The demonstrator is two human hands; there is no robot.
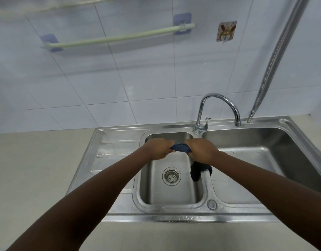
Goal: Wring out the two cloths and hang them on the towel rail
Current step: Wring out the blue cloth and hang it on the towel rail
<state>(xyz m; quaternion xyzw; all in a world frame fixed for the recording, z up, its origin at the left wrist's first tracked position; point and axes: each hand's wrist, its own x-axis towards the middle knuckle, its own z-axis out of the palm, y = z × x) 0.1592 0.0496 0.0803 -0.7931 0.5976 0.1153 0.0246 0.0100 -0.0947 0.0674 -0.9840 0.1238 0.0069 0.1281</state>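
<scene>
We clench our left hand (160, 148) and right hand (203, 151) around the dark blue cloth (180, 148), twisting it above the sink basin (171, 196) so water drains there.

Blue cloth (180, 148) between both hands

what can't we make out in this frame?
Head view only:
- Ends of the blue cloth: inside the left hand and right hand.
- Dark cloth on the sink divider: top hidden under the right hand; whether it is the second cloth or a tail of the first, unclear.
- Dripping water: too small to see.
- Towel rail: soft, blurred.
</scene>
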